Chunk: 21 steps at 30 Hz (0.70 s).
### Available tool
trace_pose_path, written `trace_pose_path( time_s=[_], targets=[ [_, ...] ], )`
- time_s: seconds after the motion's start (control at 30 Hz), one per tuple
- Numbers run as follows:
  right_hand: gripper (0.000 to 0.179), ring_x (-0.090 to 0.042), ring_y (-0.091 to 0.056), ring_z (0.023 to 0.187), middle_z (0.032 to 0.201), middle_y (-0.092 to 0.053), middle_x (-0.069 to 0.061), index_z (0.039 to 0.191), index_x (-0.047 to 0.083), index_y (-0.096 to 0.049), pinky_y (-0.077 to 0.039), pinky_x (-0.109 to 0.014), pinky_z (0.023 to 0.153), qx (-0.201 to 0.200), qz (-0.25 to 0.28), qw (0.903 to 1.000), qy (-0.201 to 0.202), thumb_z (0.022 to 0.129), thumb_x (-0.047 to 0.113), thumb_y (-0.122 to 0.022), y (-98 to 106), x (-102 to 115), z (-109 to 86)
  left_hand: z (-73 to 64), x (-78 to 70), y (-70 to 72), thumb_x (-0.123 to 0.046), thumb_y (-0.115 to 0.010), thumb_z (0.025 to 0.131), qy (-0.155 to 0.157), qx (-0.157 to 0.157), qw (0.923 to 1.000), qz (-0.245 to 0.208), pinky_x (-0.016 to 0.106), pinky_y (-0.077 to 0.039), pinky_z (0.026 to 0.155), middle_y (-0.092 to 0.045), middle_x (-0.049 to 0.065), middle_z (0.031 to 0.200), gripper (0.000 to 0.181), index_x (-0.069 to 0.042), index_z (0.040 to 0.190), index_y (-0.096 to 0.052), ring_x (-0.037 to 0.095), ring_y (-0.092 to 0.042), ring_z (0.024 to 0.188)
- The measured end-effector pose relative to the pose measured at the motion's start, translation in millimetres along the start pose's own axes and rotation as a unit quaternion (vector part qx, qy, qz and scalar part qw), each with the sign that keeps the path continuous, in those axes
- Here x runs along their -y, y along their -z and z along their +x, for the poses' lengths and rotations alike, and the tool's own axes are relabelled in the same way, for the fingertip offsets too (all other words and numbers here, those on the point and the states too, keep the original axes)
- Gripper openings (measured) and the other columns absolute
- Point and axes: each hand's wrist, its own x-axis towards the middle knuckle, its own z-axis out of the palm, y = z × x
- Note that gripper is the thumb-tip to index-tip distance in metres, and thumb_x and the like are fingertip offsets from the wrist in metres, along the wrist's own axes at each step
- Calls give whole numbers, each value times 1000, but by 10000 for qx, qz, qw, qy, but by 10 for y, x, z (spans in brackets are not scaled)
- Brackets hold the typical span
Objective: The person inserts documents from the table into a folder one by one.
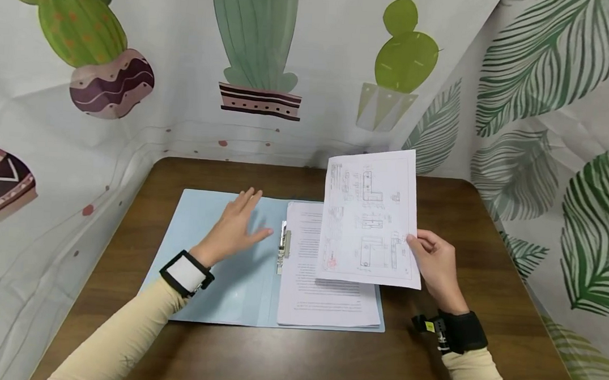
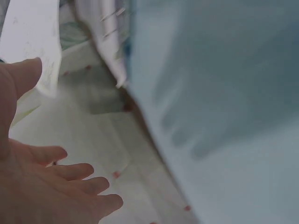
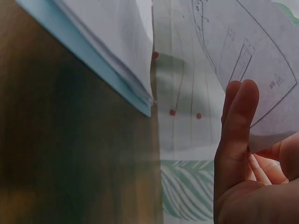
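My right hand (image 1: 436,264) pinches the right edge of a sheet of paper (image 1: 351,215) printed with line drawings and a small red stamp. The sheet is raised, overlapping the right part of an open light blue folder (image 1: 218,299) in the head view. Inside the folder lies a stack of printed pages (image 1: 325,310), with a metal clip (image 1: 284,248) along its left edge. My left hand (image 1: 233,226) hovers over the folder's bare left cover, fingers extended and holding nothing; its shadow falls on the cover. In the right wrist view, fingers (image 3: 240,112) lie against the sheet.
The folder lies on a dark brown wooden table (image 1: 327,361) with rounded far corners. Behind and beside the table hangs a white cloth (image 1: 330,61) printed with cacti and leaves. Each wrist wears a black strap; the left one carries a white panel (image 1: 186,272).
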Motion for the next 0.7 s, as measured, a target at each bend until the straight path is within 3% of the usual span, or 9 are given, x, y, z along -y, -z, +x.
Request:
trace_pose_path(
  time_s=[0.33, 0.53, 0.7],
  targets=[
    [41, -14, -74, 82, 108, -75, -12, 132, 0, -63, -59, -30, 66, 52, -28, 9986, -519, 103, 29, -64, 65, -137, -102, -341, 59, -349, -51, -76, 90, 192, 311, 9987, 366, 69, -24, 114, -28, 34, 160, 99, 6, 157, -31, 55, -27, 147],
    [38, -16, -75, 81, 105, -77, -12, 134, 1, -62, -59, -31, 65, 179, 17, 9984, -529, 104, 24, -63, 13, -240, -168, -502, 65, -535, -58, -76, 87, 314, 622, 9957, 614, 73, -22, 112, -27, 32, 162, 100, 4, 156, -37, 56, -23, 148],
    [38, -17, -75, 81, 107, -76, -17, 135, 3, -61, -59, -32, 65, 198, -90, 9982, -558, 104, 25, -63, 7, -253, -177, -546, 23, -560, -60, -76, 85, 385, 806, 9931, 762, 73, -20, 113, -24, 30, 164, 101, 2, 156, -39, 55, -17, 150]
  ],
)
